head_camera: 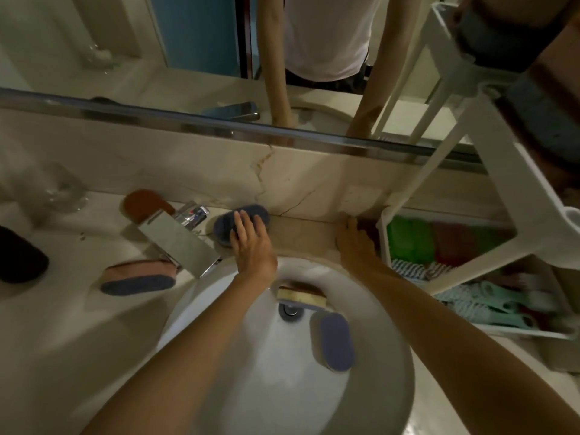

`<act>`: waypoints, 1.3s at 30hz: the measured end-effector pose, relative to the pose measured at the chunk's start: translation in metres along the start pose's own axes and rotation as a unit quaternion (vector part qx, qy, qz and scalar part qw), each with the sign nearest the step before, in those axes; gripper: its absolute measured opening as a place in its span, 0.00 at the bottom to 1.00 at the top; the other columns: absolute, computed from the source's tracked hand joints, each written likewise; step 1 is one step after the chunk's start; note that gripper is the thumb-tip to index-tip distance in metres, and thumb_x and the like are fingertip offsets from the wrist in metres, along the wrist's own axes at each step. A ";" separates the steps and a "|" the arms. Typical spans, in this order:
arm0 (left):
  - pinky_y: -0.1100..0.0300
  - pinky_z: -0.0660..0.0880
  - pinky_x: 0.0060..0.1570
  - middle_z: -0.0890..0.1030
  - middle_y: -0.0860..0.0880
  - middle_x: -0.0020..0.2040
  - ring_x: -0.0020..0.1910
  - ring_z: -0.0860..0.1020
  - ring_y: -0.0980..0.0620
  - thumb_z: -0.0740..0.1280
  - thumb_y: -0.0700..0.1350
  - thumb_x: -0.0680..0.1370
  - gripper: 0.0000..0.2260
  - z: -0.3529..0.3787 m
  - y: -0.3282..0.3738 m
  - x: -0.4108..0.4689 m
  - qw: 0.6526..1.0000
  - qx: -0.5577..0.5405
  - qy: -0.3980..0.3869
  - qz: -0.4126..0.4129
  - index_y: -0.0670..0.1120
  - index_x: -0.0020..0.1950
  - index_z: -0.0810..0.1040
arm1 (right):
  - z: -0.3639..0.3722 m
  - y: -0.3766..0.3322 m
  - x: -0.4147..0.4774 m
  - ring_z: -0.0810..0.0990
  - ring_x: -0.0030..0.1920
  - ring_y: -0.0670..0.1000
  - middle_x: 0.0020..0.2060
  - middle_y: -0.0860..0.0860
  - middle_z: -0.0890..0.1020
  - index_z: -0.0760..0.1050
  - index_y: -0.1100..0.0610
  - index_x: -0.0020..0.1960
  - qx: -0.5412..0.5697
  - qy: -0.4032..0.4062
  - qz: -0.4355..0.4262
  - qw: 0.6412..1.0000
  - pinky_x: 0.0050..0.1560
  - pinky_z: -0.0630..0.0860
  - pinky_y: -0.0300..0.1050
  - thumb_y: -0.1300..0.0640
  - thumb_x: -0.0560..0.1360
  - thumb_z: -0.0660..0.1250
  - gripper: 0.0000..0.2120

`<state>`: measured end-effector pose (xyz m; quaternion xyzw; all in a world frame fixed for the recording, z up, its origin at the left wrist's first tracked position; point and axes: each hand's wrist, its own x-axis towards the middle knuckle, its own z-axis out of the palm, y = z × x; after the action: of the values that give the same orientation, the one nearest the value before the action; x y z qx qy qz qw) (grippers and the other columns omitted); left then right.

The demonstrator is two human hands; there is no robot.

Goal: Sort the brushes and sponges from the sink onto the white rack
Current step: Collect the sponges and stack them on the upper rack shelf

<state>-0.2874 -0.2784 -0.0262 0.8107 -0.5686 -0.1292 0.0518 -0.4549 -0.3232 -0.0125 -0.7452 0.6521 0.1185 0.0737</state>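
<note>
My left hand [252, 243] lies with spread fingers on a dark blue oval sponge [226, 221] behind the sink [219, 387]; whether it grips the sponge I cannot tell. My right hand [356, 243] rests on the counter ledge, fingertips at a dark object beside the white rack [489, 146]. In the basin lie a yellow-and-brown sponge [301, 295] near the drain and a blue-and-white oval sponge [334, 340]. A pink-and-blue oval sponge [138, 277] lies left of the tap. A brown oval sponge [144, 204] stands behind the tap.
The chrome tap [179, 238] juts over the basin's left rim. The rack's lower tiers hold green and red cloths [439, 238] and mint-handled brushes [489, 304]. A glass [59, 189] and a black object [18, 259] stand at the left. A mirror [204, 42] runs along the back.
</note>
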 end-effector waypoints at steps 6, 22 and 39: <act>0.47 0.71 0.62 0.77 0.41 0.62 0.65 0.74 0.43 0.77 0.44 0.63 0.32 0.013 -0.007 0.013 0.994 0.070 0.076 -0.018 0.42 0.65 0.73 | -0.012 -0.009 -0.007 0.68 0.66 0.58 0.67 0.60 0.65 0.63 0.64 0.67 -0.025 0.054 -0.037 0.998 0.60 0.72 0.48 0.62 0.77 0.61 0.19; 0.49 0.65 0.65 0.65 0.40 0.64 0.61 0.70 0.40 0.74 0.49 0.68 0.34 -0.009 0.003 -0.006 0.999 0.029 -0.015 0.033 0.43 0.67 0.62 | -0.031 -0.004 -0.058 0.65 0.68 0.62 0.69 0.61 0.64 0.50 0.58 0.75 0.119 0.033 -0.029 0.992 0.67 0.65 0.53 0.46 0.74 0.64 0.37; 0.59 0.69 0.41 0.75 0.46 0.52 0.49 0.74 0.48 0.65 0.45 0.75 0.15 -0.186 0.048 -0.123 0.792 -0.608 0.053 -0.008 0.44 0.60 0.69 | -0.149 0.005 -0.193 0.80 0.51 0.60 0.54 0.58 0.79 0.60 0.59 0.61 0.242 0.280 0.001 0.929 0.42 0.72 0.46 0.45 0.75 0.64 0.24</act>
<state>-0.3202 -0.1919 0.1824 0.6220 -0.3621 -0.4057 0.5634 -0.4716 -0.1788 0.1832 -0.7072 0.6556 -0.2562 0.0663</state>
